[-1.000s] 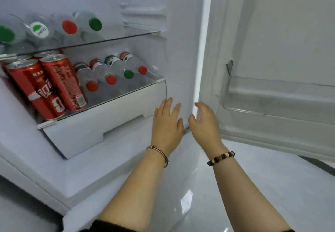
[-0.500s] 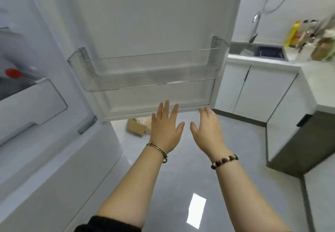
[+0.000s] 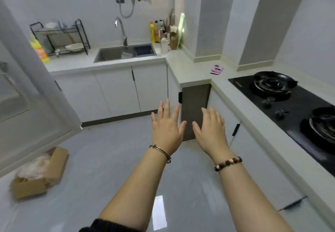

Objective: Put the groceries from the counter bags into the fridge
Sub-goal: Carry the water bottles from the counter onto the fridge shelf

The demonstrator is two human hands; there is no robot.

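Floor (image 3: 112,159): grey tile, high gloss, mirrors a bright patch.
Cardboard box (image 3: 43,182): brown, matt; holds crinkled translucent plastic film (image 3: 34,166).
Worktop (image 3: 192,72): pale, smooth, low sheen.
Cabinet doors (image 3: 117,90): white, smooth, satin.
Tap (image 3: 121,30): polished metal.
Dish rack (image 3: 59,37): black wire.
Hob (image 3: 299,101): black glass, glossy.
Fridge door (image 3: 36,104): white, smooth.
Bangle (image 3: 161,152): thin bright metal.
Bead bracelet (image 3: 228,163): brown and pale beads, wood-like.
Sleeve (image 3: 110,226): dark knitted cloth, matt.

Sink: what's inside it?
The sink holds a dark blue basket at its right end and a pale item beside it; the near rim hides the basin's front.
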